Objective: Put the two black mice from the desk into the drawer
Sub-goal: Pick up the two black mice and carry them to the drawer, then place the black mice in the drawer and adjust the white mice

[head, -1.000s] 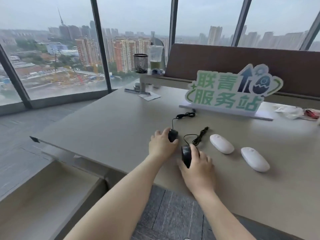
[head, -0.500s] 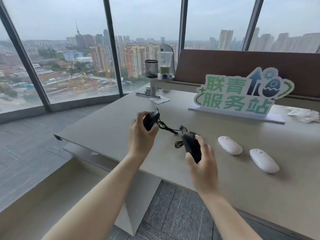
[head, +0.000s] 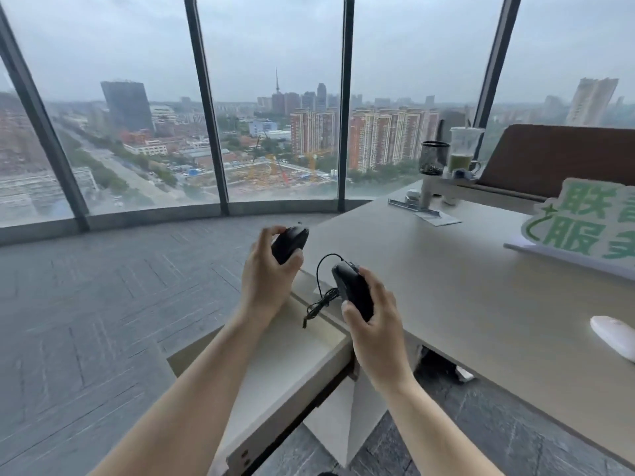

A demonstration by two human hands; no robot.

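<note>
Two black mice [head: 290, 242] [head: 354, 291] — one per hand [head: 266, 276] [head: 372, 324]

The open drawer [head: 292, 359] lies bare inside, desk [head: 464, 286] edge bordering its right side.

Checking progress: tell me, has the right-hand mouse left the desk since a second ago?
Yes. The mouse in the right hand has gone from the desk top leftward, now above the open drawer.
</note>
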